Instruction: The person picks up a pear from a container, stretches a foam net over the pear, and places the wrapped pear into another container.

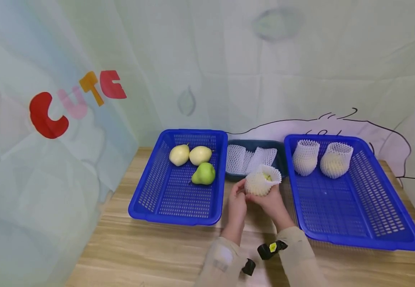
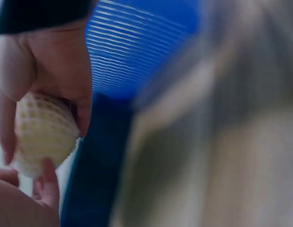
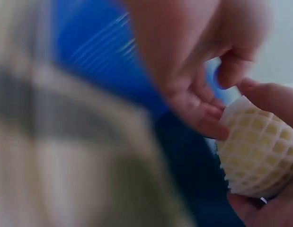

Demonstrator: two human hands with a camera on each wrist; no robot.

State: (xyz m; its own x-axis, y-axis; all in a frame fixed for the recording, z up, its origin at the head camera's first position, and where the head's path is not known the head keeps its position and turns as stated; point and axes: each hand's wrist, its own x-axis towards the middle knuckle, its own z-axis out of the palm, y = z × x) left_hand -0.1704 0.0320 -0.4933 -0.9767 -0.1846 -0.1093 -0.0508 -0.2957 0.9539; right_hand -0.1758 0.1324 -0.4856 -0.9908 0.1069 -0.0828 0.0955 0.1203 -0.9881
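A pale pear in a white foam net (image 1: 258,184) is held up between both hands, over the near edge of a dark green tray (image 1: 231,176). The net's open end flares to the right in the head view, with a bit of the pear showing inside. My left hand (image 1: 238,202) grips the netted pear from the left; in the left wrist view its fingers (image 2: 82,111) curl round it. My right hand (image 1: 272,202) holds it from below and the right; in the right wrist view the bent fingers (image 3: 210,124) touch the net's edge.
At left, a blue basket (image 1: 176,218) holds two pale yellow pears (image 1: 179,155) and a green pear (image 1: 205,174). Flat foam nets (image 1: 261,159) lie in the tray. A second blue basket (image 1: 358,241) at right has two netted pears (image 1: 336,160). The wooden table (image 1: 150,255) runs along the front.
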